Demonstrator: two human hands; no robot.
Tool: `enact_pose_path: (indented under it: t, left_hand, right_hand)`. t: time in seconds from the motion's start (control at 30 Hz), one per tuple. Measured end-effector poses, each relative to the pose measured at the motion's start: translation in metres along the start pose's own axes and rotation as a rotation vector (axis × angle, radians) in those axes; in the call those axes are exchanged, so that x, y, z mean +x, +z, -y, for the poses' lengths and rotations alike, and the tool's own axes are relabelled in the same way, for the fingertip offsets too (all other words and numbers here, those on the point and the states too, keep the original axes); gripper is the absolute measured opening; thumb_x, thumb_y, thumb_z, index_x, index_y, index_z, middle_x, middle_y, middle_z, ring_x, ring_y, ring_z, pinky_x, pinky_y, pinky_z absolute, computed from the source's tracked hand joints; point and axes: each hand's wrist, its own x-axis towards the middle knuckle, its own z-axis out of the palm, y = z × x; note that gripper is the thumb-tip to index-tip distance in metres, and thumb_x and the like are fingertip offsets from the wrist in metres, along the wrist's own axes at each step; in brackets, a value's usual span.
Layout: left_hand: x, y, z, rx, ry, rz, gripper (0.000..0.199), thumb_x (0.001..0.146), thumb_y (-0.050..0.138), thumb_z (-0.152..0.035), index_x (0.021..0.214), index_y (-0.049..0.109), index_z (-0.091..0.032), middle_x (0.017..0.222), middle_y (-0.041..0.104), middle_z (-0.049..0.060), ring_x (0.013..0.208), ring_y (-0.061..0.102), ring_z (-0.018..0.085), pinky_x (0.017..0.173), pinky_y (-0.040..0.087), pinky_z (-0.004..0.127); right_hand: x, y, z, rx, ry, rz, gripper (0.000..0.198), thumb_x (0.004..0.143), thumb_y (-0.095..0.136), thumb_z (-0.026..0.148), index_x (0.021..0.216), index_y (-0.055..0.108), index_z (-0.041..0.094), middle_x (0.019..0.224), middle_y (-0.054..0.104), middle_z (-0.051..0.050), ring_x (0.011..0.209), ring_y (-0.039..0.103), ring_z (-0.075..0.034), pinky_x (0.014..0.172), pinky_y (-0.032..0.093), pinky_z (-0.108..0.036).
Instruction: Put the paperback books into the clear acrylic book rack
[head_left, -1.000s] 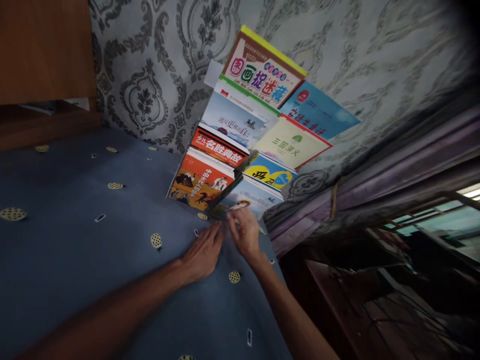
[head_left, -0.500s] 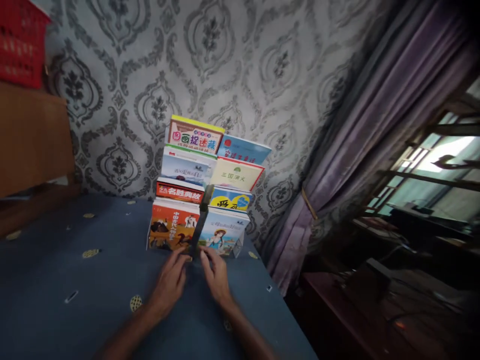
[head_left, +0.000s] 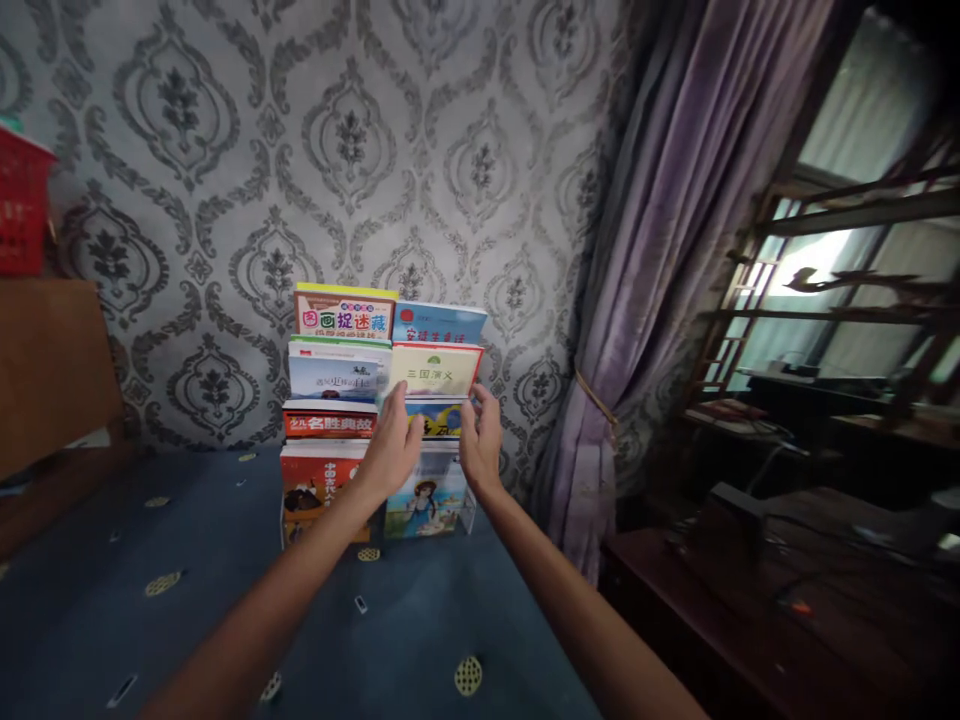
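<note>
Two columns of books stand stepped, one behind another, against the wall. My left hand [head_left: 393, 445] reaches over the right column's left side, fingers stretched upward and thumb apart. My right hand [head_left: 482, 440] is at that column's right edge, fingers slightly bent and apart. Between them show a cream book [head_left: 427, 372] with a red edge and a yellow-and-blue book [head_left: 442, 420]. Below is a book with a figure in a hat [head_left: 425, 505]; a blue book [head_left: 442, 322] stands behind. Whether either hand touches the books I cannot tell. My left hand partly covers the orange-red book [head_left: 311, 480].
Farther back in the left column are a red book [head_left: 330, 425], a pale blue one [head_left: 330, 375] and a yellow-topped one [head_left: 345, 312]. They stand on a dark blue patterned cloth [head_left: 225, 580]. A purple curtain [head_left: 645, 270] hangs right; a red basket [head_left: 22, 210] sits left.
Both hands have risen from the foot of the book columns to the sides of the right column and moved farther apart. The camera view has turned and levelled.
</note>
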Motion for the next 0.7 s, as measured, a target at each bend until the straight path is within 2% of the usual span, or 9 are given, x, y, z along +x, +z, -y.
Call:
enact_pose_path:
  t: [0.13, 0.23, 0.3, 0.4, 0.47, 0.57, 0.63, 0.7]
  left_hand:
    - [0.028, -0.006, 0.003, 0.077, 0.002, -0.030, 0.056, 0.091, 0.047, -0.023, 0.146, 0.038, -0.012, 0.150, 0.047, 0.022, 0.143, 0.044, 0.034, 0.118, 0.035, 0.056]
    - [0.041, -0.022, -0.008, 0.181, 0.089, -0.083, 0.048, 0.091, 0.043, -0.017, 0.138, 0.047, -0.013, 0.135, 0.057, 0.019, 0.129, 0.055, 0.031, 0.111, 0.044, 0.051]
    - [0.049, -0.039, -0.018, 0.325, 0.179, -0.141, 0.043, 0.089, 0.041, -0.013, 0.130, 0.055, -0.014, 0.125, 0.060, 0.016, 0.122, 0.057, 0.029, 0.111, 0.044, 0.050]
    - [0.063, -0.070, -0.025, 0.533, 0.253, -0.254, 0.043, 0.086, 0.046, -0.010, 0.126, 0.058, -0.014, 0.128, 0.057, 0.016, 0.131, 0.048, 0.033, 0.117, 0.034, 0.053]
    - [0.073, -0.092, -0.018, 0.565, 0.213, -0.359, 0.046, 0.085, 0.050, -0.013, 0.130, 0.054, -0.012, 0.136, 0.052, 0.018, 0.137, 0.042, 0.033, 0.121, 0.028, 0.052]
    - [0.085, -0.122, 0.003, 0.444, 0.055, -0.493, 0.047, 0.085, 0.054, -0.019, 0.132, 0.052, -0.014, 0.142, 0.051, 0.018, 0.140, 0.039, 0.031, 0.122, 0.026, 0.049]
    - [0.088, -0.136, 0.018, 0.277, -0.119, -0.548, 0.041, 0.085, 0.053, -0.023, 0.125, 0.057, -0.017, 0.135, 0.057, 0.014, 0.135, 0.046, 0.028, 0.120, 0.032, 0.044]
    - [0.087, -0.145, 0.028, 0.078, -0.282, -0.549, 0.035, 0.084, 0.051, -0.027, 0.117, 0.061, -0.019, 0.124, 0.065, 0.010, 0.125, 0.055, 0.025, 0.112, 0.042, 0.042]
  right_hand:
    - [0.031, -0.007, -0.016, -0.082, 0.026, -0.001, 0.045, 0.098, 0.042, 0.041, 0.133, 0.053, 0.015, 0.137, 0.058, -0.021, 0.132, 0.053, -0.028, 0.111, 0.042, -0.052]
    - [0.036, -0.011, -0.008, -0.084, -0.037, 0.035, 0.042, 0.098, 0.043, 0.037, 0.131, 0.055, 0.015, 0.137, 0.058, -0.021, 0.133, 0.052, -0.028, 0.112, 0.041, -0.050]
    - [0.033, -0.009, 0.005, -0.021, -0.076, 0.096, 0.039, 0.098, 0.043, 0.035, 0.128, 0.057, 0.016, 0.134, 0.061, -0.018, 0.128, 0.056, -0.027, 0.109, 0.044, -0.047]
    - [0.024, 0.005, 0.027, 0.129, -0.050, 0.285, 0.037, 0.099, 0.043, 0.037, 0.124, 0.061, 0.016, 0.127, 0.067, -0.016, 0.117, 0.064, -0.025, 0.100, 0.052, -0.040]
    - [0.020, 0.021, 0.037, 0.199, -0.024, 0.374, 0.039, 0.098, 0.043, 0.038, 0.123, 0.062, 0.015, 0.127, 0.068, -0.016, 0.116, 0.065, -0.025, 0.098, 0.053, -0.038]
    - [0.019, 0.049, 0.047, 0.245, 0.024, 0.394, 0.040, 0.098, 0.044, 0.037, 0.126, 0.062, 0.015, 0.130, 0.068, -0.016, 0.120, 0.064, -0.025, 0.101, 0.051, -0.038]
    - [0.020, 0.066, 0.050, 0.243, 0.055, 0.374, 0.037, 0.097, 0.047, 0.035, 0.124, 0.064, 0.016, 0.126, 0.070, -0.015, 0.118, 0.065, -0.025, 0.103, 0.050, -0.039]
    - [0.022, 0.078, 0.051, 0.239, 0.079, 0.353, 0.033, 0.096, 0.048, 0.033, 0.119, 0.066, 0.018, 0.120, 0.073, -0.013, 0.114, 0.067, -0.025, 0.102, 0.050, -0.040]
